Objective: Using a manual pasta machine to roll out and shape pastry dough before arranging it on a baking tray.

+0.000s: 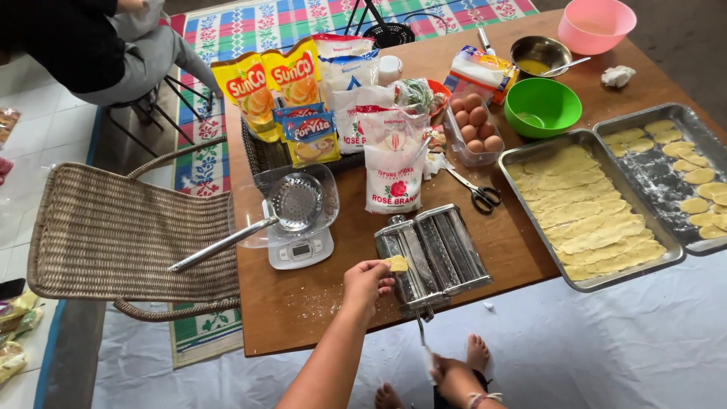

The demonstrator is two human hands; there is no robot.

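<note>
L hand (pixel 366 282) pinches small flat pale-yellow dough piece (pixel 396 263) over steel pasta roller (pixel 435 255); R hand (pixel 447 371) grips its crank (pixel 421 327).

Wooden table (pixel 522 250) under trays (pixel 591 204), pasta roller (pixel 443 254)

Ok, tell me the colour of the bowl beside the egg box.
Bright green bowl, clearest in the head view.

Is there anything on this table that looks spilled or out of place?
Yes, a little. White flour is dusted on the wooden table near the left hand, and open scissors lie loose beside the tray. Nothing looks damaged.
</note>
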